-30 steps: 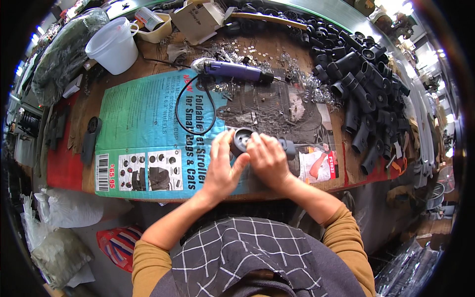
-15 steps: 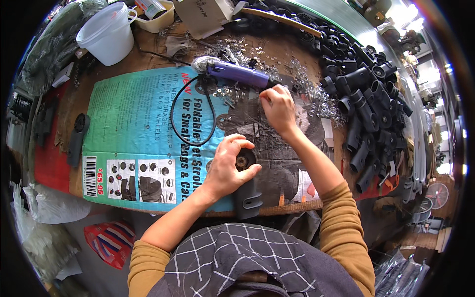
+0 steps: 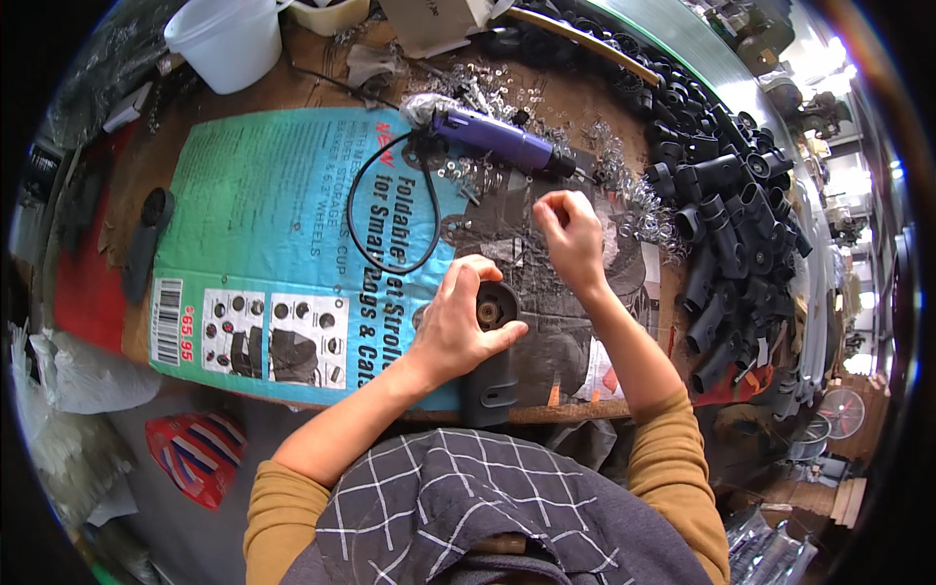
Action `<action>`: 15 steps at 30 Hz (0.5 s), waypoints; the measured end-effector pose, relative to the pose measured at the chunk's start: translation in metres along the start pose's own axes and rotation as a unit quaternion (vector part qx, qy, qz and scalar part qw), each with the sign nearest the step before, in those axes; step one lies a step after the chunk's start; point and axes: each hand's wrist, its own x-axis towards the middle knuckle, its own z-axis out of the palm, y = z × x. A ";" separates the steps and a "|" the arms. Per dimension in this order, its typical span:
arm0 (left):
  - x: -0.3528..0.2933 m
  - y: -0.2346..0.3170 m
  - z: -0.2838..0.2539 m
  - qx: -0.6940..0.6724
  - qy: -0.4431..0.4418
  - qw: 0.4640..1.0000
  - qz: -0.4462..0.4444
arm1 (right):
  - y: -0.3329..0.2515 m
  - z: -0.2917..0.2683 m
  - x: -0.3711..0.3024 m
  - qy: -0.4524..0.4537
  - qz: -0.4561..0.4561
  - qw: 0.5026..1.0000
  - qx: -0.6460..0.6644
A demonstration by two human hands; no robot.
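Black plastic part [image 3: 492,366] gripped by left hand [image 3: 458,327] | right hand [image 3: 570,234] pinching (something tiny) above it

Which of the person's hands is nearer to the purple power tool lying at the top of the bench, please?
Right. The right hand is just below the purple power tool, not touching it; the left hand is lower, gripping the black part.

A purple power tool [image 3: 492,139] lies at twelve o'clock, a teal printed carton sheet [image 3: 283,244] at nine, black plastic tubes [image 3: 731,224] at three, a white bucket [image 3: 226,41] at eleven.
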 end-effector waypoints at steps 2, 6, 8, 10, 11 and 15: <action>-0.001 -0.001 0.002 -0.014 0.006 1.000 -0.001 | -0.025 -0.012 -0.037 -0.061 0.040 0.991 0.111; 0.001 -0.001 0.005 -0.007 0.012 1.000 0.005 | -0.049 -0.014 -0.074 -0.133 0.019 0.986 0.096; 0.001 -0.001 0.006 -0.006 0.011 1.000 0.005 | -0.051 -0.008 -0.079 -0.122 0.014 0.988 0.096; 0.000 0.000 0.005 -0.011 0.010 1.000 -0.003 | -0.052 -0.005 -0.081 -0.116 0.000 0.988 0.100; 0.000 0.000 0.005 -0.011 0.008 1.000 -0.014 | -0.052 -0.006 -0.080 -0.102 0.002 0.990 0.099; 0.000 0.003 0.003 0.000 0.000 1.000 -0.018 | -0.041 -0.026 -0.070 -0.059 -0.010 0.993 0.101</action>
